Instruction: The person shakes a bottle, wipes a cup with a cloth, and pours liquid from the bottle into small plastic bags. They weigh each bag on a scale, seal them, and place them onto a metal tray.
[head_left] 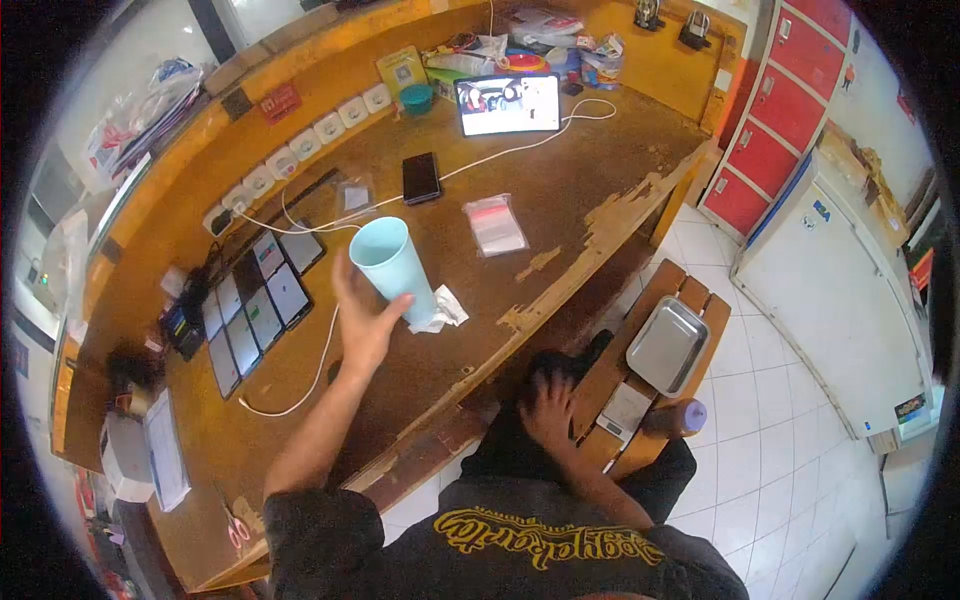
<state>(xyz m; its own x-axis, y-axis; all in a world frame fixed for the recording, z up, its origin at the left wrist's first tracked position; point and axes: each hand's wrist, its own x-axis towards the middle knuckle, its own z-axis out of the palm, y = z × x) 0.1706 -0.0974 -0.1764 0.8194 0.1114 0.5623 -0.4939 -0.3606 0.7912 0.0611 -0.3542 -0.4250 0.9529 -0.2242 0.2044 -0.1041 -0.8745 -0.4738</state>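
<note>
My left hand [365, 322] is wrapped round a tall light-blue plastic cup [405, 285], thumb on the near side and fingers behind it. The cup is upright and slightly tilted in this view, its open top facing me. By its base on the wooden table lies a crumpled white paper [446, 310]. Resting on my dark-clothed knee beside the bench, my right hand [548, 410] has its fingers spread and holds nothing. A clear packet with a pink strip [495, 225] and a black phone [421, 177] lie beyond the cup.
Several phones [262, 318] lie in rows at the left, near white cables and sockets. A lit tablet [508, 104] stands at the back. Scissors [236, 528] lie near the left corner. On the bench [690, 300] are a metal tray [668, 345], a small scale [624, 410] and a bottle [684, 418].
</note>
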